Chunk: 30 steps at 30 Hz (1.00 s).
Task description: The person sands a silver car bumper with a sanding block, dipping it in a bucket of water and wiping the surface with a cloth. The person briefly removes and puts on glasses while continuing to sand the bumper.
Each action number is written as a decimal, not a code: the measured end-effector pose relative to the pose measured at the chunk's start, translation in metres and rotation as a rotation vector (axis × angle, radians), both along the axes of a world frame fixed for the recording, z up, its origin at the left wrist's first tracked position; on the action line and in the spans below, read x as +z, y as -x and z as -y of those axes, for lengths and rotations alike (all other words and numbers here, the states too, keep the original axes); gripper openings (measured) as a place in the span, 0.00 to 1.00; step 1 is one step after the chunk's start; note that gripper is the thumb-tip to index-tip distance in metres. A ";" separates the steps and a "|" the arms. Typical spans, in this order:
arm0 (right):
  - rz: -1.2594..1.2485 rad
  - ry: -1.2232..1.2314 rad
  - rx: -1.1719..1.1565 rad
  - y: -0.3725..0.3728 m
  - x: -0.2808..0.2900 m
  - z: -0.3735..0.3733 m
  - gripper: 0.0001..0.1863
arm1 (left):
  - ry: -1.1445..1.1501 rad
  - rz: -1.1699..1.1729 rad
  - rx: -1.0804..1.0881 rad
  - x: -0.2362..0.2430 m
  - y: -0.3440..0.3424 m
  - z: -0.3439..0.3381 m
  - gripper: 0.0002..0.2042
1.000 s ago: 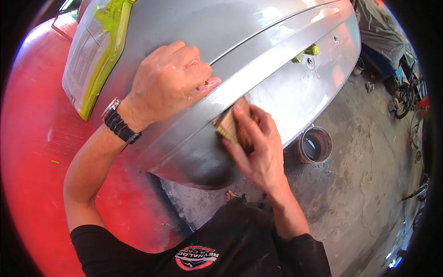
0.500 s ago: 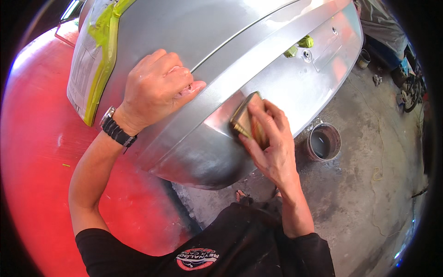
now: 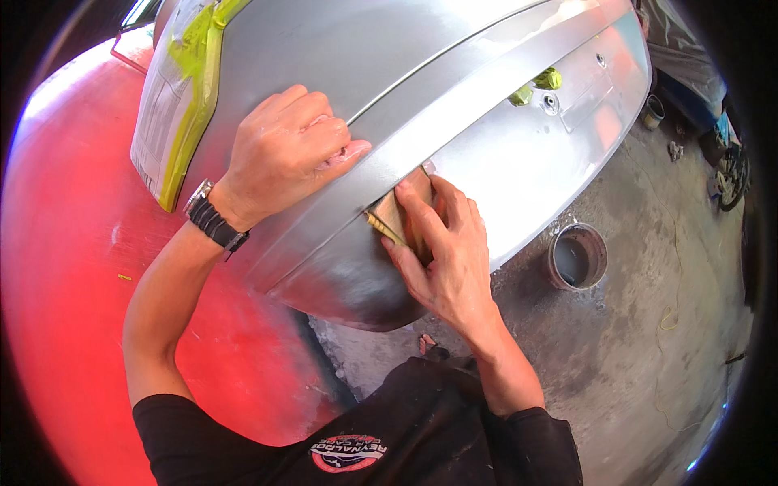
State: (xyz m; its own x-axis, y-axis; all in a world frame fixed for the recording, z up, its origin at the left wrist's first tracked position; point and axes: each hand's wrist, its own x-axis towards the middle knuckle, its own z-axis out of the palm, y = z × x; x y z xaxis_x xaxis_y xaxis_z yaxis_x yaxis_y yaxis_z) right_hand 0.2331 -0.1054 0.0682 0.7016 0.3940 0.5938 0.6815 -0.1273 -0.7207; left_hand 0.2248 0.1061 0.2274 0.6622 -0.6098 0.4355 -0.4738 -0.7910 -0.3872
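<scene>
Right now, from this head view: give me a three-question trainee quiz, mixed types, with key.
1. Multiple choice. What does the right hand hold against the silver panel?
A) a spray can
B) a tan block
C) a paintbrush

2. True or false: the round bucket stands on the concrete floor.

3. Fill in: the wristwatch is worn on the person's ____ side.

Key: 1. B; 2. true; 3. left
</scene>
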 end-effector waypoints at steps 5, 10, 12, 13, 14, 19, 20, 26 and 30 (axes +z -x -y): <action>0.023 -0.011 0.134 0.017 0.001 0.006 0.40 | -0.014 0.020 0.040 -0.003 0.003 -0.006 0.13; 0.034 0.016 0.043 -0.001 -0.002 0.005 0.39 | -0.005 0.018 0.032 -0.002 0.002 -0.005 0.13; 0.036 0.000 0.070 0.007 0.003 0.004 0.38 | 0.032 0.021 -0.006 0.000 0.000 -0.002 0.14; 0.034 -0.002 0.081 0.013 0.002 0.003 0.39 | 0.032 0.024 -0.005 -0.001 -0.001 -0.002 0.14; 0.033 0.023 0.103 0.019 0.003 0.005 0.40 | 0.033 0.026 -0.005 -0.001 -0.002 -0.001 0.14; 0.041 0.053 0.240 0.040 0.011 0.032 0.41 | -0.023 0.005 0.046 -0.003 0.002 -0.009 0.14; 0.045 0.036 0.257 0.040 0.010 0.037 0.41 | -0.030 0.012 0.048 -0.002 0.003 -0.010 0.14; -0.014 0.009 -0.017 -0.007 -0.011 0.017 0.37 | 0.008 0.036 0.008 -0.001 0.000 -0.005 0.14; -0.001 0.027 -0.015 -0.010 -0.007 0.004 0.36 | 0.011 0.035 0.007 -0.003 0.001 -0.006 0.14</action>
